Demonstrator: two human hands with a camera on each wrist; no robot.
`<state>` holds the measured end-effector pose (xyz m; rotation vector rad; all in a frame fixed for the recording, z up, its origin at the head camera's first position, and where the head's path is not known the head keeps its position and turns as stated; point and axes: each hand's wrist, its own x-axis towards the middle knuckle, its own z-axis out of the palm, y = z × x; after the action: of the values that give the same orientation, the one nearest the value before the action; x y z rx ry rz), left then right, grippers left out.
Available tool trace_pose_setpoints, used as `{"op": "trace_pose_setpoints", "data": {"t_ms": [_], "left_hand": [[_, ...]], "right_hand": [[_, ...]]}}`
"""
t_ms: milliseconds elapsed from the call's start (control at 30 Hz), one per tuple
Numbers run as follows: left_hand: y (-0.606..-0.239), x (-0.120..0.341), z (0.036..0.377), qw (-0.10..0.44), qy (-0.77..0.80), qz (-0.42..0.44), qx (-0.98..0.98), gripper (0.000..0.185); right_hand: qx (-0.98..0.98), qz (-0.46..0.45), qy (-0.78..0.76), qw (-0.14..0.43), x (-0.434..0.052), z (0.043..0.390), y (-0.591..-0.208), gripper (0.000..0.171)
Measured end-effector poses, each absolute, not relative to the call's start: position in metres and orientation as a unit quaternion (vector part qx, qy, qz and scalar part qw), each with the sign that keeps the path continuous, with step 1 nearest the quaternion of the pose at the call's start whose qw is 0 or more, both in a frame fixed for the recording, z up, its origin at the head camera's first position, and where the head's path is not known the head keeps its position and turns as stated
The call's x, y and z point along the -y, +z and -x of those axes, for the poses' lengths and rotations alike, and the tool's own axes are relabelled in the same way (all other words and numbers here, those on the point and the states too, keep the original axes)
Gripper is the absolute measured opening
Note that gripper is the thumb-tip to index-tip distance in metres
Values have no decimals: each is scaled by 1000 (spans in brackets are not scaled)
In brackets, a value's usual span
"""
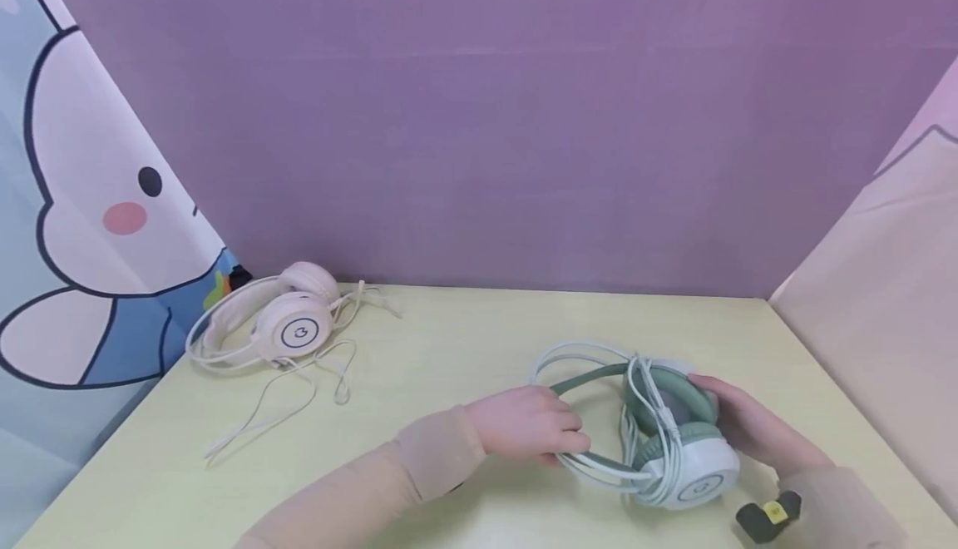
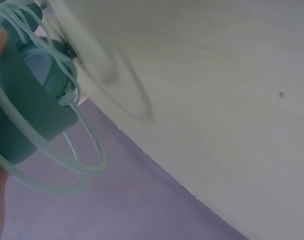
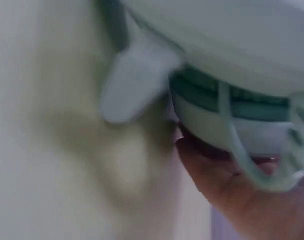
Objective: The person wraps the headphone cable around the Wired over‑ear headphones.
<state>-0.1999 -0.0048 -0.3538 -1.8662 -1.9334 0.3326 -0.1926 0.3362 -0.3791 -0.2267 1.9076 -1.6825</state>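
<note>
A pair of white-and-green headphones [image 1: 699,472] is at the right of the head view, its pale cable wound round the ear cups and bundled over them. My left hand [image 1: 527,422] grips the green-lined headband, fingers curled round it. In the left wrist view, the wide green band [image 2: 27,105] shows with cable [image 2: 54,50] strands beyond it. My right hand [image 1: 763,428] holds the far ear cup from its outer side. The right wrist view has the fingers [image 3: 206,172] against that cup's white shell, and a blurred pale microphone-like piece [image 3: 137,80] sticks out beside it.
Pale pink headphones [image 1: 295,328] lie at the table's back left, with their loose cable [image 1: 280,416] trailing forward. The pale yellow table [image 1: 419,341] ends at a purple backdrop [image 1: 494,158]. Printed cloth [image 1: 82,225] hangs at the left, and a pale cloth [image 1: 898,299] at the right.
</note>
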Motion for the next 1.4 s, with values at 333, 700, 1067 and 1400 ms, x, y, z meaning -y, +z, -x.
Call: {"op": "trace_pose_setpoints", "data": {"t_ms": [333,700,1067,1400], "left_hand": [[-369,-9,209,210,139,653,714,25],[-383,-39,224,149,161,600,769,38],[-383,-54,228,101,159,566,803,48],[-387,-51,227,122,140,551,814,55]], "right_hand": [[-820,32,-528,219,-328,199,-364,66],[-879,50,-452,141,-345,211,-359,64],[-931,-2,-357,70,-344,213,-350,68],[-921,197,-203,-268,-298,164,-359,55]]}}
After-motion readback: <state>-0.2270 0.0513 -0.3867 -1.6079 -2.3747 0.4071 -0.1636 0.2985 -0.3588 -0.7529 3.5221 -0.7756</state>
